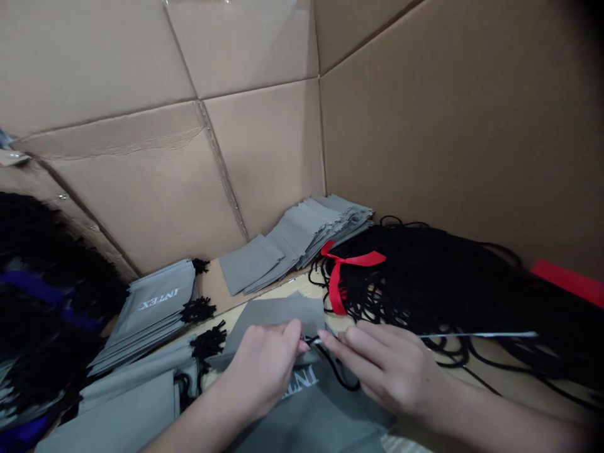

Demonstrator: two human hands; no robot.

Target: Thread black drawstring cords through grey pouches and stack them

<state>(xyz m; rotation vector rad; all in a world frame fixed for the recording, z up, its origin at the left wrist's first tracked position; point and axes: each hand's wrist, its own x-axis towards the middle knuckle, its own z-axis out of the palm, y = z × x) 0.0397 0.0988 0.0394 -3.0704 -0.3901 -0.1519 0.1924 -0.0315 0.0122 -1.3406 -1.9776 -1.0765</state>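
My left hand (268, 358) is closed, thumb and finger pinched on a black cord (337, 371) over a grey fabric pouch (316, 415). White INTEX lettering shows partly on that pouch, beneath my hands. Close by, my right hand (396, 365) grips a thin, pale metal rod (481, 335). One end of the rod sticks out to the right, while its tip shows between both hands beside the cord. The cord hangs in a loop below my right fingers. My hands hide exactly how cord, rod and pouch edge meet. Behind them lies another grey fabric piece (278, 311).
Flat grey pouches (292, 236) lie fanned at the back corner. A big bundle of black cords (434, 270) with a red ribbon (337, 283) is on the right. Corded pouches (155, 302) are stacked left, beside a black heap (51, 302). Cardboard walls (453, 138) enclose the back and right.
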